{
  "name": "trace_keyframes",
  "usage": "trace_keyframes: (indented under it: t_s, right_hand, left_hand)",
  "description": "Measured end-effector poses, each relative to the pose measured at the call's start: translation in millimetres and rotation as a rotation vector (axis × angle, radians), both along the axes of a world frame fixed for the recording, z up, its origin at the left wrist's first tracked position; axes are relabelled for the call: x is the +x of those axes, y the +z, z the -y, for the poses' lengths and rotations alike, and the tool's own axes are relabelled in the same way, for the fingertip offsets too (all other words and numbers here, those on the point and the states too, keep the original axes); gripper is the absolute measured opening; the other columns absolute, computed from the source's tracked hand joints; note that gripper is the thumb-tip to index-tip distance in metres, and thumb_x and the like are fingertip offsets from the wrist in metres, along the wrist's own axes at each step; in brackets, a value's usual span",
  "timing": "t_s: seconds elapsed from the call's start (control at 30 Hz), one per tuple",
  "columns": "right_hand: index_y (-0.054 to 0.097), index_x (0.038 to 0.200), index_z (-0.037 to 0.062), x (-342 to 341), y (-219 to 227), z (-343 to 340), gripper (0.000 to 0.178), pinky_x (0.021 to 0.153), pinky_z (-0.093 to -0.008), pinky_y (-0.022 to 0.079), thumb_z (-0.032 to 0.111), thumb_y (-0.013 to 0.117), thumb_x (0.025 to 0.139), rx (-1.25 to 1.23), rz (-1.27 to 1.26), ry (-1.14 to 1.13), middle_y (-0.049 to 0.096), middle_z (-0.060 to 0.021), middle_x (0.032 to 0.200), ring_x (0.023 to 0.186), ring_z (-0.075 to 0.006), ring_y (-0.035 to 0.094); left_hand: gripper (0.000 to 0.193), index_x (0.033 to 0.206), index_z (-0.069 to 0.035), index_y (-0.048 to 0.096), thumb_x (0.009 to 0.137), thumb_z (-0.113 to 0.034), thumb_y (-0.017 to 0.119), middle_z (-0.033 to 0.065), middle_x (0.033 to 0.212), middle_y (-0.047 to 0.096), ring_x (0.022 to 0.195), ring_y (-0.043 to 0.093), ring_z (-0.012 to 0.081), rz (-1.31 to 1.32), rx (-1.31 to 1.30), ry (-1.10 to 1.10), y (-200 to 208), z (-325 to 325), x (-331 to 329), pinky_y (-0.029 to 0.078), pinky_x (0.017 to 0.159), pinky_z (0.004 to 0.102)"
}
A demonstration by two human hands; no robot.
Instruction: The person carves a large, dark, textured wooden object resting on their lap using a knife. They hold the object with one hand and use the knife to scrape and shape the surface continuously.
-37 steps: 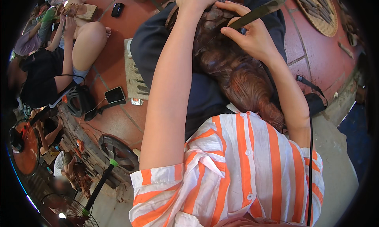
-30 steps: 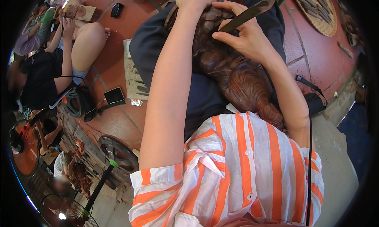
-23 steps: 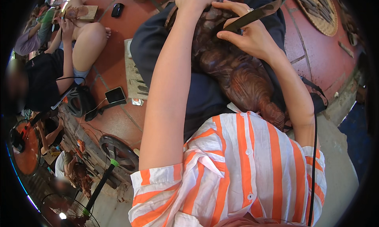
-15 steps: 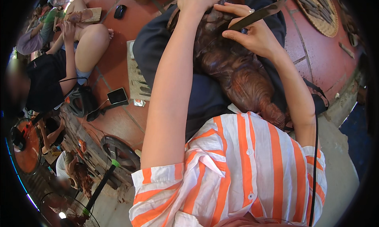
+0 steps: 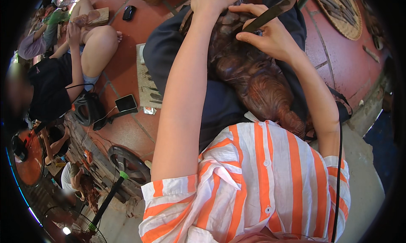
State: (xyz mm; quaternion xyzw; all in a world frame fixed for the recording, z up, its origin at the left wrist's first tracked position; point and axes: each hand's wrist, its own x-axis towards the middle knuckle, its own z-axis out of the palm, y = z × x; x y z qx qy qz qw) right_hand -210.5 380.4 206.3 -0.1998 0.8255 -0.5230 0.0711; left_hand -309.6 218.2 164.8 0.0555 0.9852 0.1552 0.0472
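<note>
A dark reddish-brown wood carving (image 5: 264, 88) lies across my lap, its surface cut into rounded, flowing forms. In my right hand (image 5: 268, 36) is a flat dark metal blade (image 5: 270, 15), pinched between thumb and fingers and slanting up to the right. Its lower end is hidden among the fingers, close over the carving. My left hand (image 5: 211, 1) is closed at the carving's far end, thumb pointing right. The picture's top edge cuts off its other fingers, so what they grip is hidden.
Slim tools fill a round woven tray (image 5: 359, 29) at the far right. Several tools lie on a pale board (image 5: 146, 84) left of my leg, near a phone (image 5: 125, 103). Another person (image 5: 50, 84) sits at the left. A fan (image 5: 76, 226) stands lower left.
My right hand has shifted slightly left, and the blade has tilted steeper, its upper end moving left. My left hand and the carving look almost unmoved.
</note>
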Motion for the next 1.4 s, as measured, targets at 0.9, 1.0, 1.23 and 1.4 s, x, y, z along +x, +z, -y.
trace_keyframes:
  t_s: [0.9,1.0,1.23,1.4]
  right_hand:
    - [0.066,0.107,0.008,-1,-7,1,0.034,0.08,-0.0306,0.046,0.013,0.075,0.074,0.042,-0.157,0.015,0.062,-0.0061,0.095,0.086,-0.0162,0.059]
    - [0.064,0.115,0.0104,0,-7,0,0.044,0.071,-0.0292,0.05,0.011,0.075,0.072,-0.056,-0.036,-0.011,0.066,-0.0064,0.079,0.074,-0.0146,0.064]
    - [0.065,0.109,0.0076,3,-9,3,0.035,0.098,-0.0342,0.035,0.016,0.074,0.076,0.212,-0.279,0.046,0.054,-0.0053,0.123,0.109,-0.0205,0.049]
    - [0.066,0.105,0.0063,0,4,2,0.03,0.096,-0.0342,0.039,0.013,0.073,0.077,0.06,0.055,0.037,0.057,-0.006,0.12,0.11,-0.0198,0.049]
  left_hand:
    - [0.056,0.083,-0.002,0.072,0.074,-0.056,0.063,0.0216,0.081,0.068,0.08,0.069,0.0339,0.042,-0.033,0.021,3,-1,-1,0.055,0.073,0.0427]
    - [0.056,0.083,-0.002,0.072,0.073,-0.056,0.063,0.0215,0.08,0.068,0.08,0.069,0.0338,0.029,-0.031,0.012,1,-1,-1,0.055,0.073,0.0428]
    - [0.055,0.083,-0.003,0.072,0.074,-0.057,0.063,0.0207,0.08,0.069,0.08,0.069,0.0335,0.014,-0.012,0.003,3,-2,-2,0.055,0.074,0.0429]
    - [0.055,0.085,-0.003,0.072,0.074,-0.057,0.062,0.0205,0.081,0.069,0.081,0.069,0.0334,-0.003,-0.005,-0.003,-2,2,-1,0.054,0.074,0.0428]
